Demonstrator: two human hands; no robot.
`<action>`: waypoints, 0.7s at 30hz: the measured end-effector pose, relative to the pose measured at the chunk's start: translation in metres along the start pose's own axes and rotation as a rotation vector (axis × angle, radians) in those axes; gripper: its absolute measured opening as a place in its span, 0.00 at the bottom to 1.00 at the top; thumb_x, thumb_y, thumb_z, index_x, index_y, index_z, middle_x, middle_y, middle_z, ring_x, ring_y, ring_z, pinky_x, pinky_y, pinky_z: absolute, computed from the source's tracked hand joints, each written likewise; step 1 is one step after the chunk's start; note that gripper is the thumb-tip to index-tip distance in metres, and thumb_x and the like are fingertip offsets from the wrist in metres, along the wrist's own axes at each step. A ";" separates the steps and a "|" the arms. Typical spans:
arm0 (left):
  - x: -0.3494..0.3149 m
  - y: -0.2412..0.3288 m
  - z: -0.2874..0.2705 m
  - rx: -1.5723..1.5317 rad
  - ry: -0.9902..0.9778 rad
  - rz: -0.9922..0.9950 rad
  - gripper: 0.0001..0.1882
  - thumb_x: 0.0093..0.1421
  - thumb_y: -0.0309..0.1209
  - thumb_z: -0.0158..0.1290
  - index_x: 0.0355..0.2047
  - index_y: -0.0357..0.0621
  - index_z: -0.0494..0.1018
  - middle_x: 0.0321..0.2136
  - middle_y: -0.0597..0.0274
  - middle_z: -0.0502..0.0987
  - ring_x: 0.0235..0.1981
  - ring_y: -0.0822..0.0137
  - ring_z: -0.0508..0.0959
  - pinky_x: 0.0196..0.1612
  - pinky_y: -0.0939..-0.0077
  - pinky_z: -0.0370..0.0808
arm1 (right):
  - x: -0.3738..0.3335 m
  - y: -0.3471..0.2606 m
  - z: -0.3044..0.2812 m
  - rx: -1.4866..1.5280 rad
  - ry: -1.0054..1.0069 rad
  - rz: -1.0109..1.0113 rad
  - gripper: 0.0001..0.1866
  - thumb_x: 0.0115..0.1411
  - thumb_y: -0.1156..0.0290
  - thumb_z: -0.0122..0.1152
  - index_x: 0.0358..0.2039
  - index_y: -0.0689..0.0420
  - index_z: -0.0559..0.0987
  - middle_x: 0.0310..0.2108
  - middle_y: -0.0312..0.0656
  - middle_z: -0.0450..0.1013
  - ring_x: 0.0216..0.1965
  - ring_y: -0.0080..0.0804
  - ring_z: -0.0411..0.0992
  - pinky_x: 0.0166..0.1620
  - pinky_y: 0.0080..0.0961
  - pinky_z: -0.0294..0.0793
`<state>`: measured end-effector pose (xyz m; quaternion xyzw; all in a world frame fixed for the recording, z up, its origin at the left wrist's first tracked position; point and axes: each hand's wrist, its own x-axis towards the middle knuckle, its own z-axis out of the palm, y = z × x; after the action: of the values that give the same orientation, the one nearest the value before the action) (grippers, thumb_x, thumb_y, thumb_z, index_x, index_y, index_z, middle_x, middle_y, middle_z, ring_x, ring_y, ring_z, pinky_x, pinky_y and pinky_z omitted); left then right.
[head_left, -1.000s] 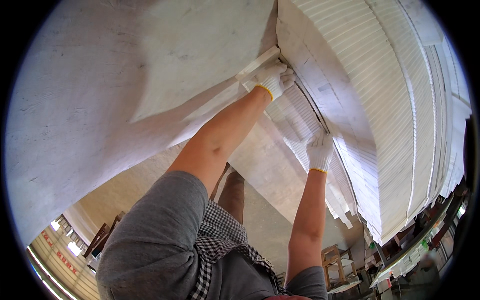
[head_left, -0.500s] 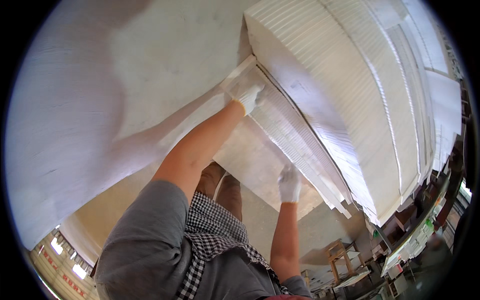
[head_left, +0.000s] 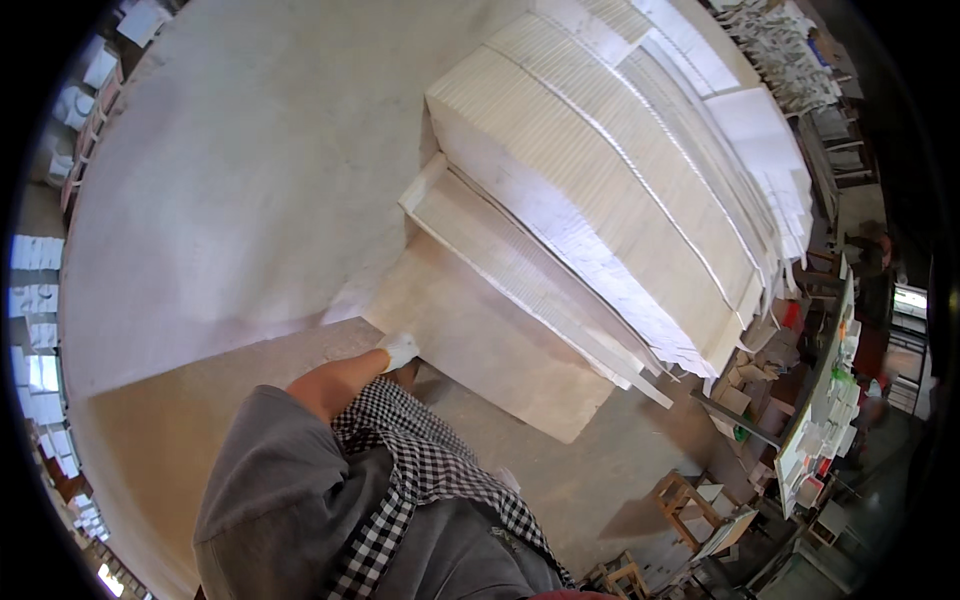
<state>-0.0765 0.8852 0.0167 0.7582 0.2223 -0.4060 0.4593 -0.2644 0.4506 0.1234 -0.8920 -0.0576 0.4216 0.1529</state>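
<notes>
My left hand, in a white knitted glove with a yellow cuff, hangs close in front of my checked apron. Its fingers are too small and blurred to read, and no object shows in it. A small white patch at the apron's right edge looks like part of my right hand; the rest is hidden behind my body. Beyond them, a low row of thin pale strips lies on a flat tan board. Against it stands a large stack of pale, ribbed strips, with white cord-like lines across it.
A big pale sheet-like surface spreads across the left. Wooden stools stand at lower right, near a cluttered workbench. White pieces line the far left edge. Heaped white strips lie at upper right.
Both hands have come away from the strip row, back toward my body. My left arm has drawn down from the row's far end; my right forearm has dropped out of sight. The view has pulled back.
</notes>
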 end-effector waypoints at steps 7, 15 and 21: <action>-0.068 0.011 0.010 0.319 0.043 0.047 0.19 0.56 0.42 0.53 0.36 0.39 0.83 0.39 0.41 0.81 0.42 0.41 0.80 0.48 0.54 0.75 | -0.034 -0.062 -0.070 1.172 0.316 0.394 0.24 0.66 0.62 0.56 0.58 0.64 0.74 0.53 0.51 0.74 0.44 0.34 0.74 0.45 0.29 0.76; -0.098 0.011 0.107 0.582 0.110 0.231 0.19 0.57 0.41 0.52 0.36 0.37 0.82 0.42 0.40 0.80 0.45 0.41 0.79 0.50 0.54 0.75 | -0.135 0.048 0.088 0.815 0.283 0.265 0.24 0.64 0.62 0.57 0.56 0.62 0.77 0.47 0.49 0.78 0.46 0.36 0.75 0.48 0.31 0.76; -0.147 0.073 0.266 0.555 0.089 0.384 0.19 0.55 0.41 0.56 0.38 0.38 0.80 0.41 0.40 0.80 0.47 0.42 0.78 0.52 0.55 0.74 | -0.303 0.200 0.324 0.194 0.713 0.405 0.20 0.61 0.62 0.58 0.47 0.63 0.81 0.43 0.48 0.80 0.41 0.42 0.78 0.43 0.34 0.77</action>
<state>-0.2178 0.6224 0.1088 0.8993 -0.0240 -0.3236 0.2932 -0.7124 0.2632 0.0883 -0.9568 0.2154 0.1114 0.1607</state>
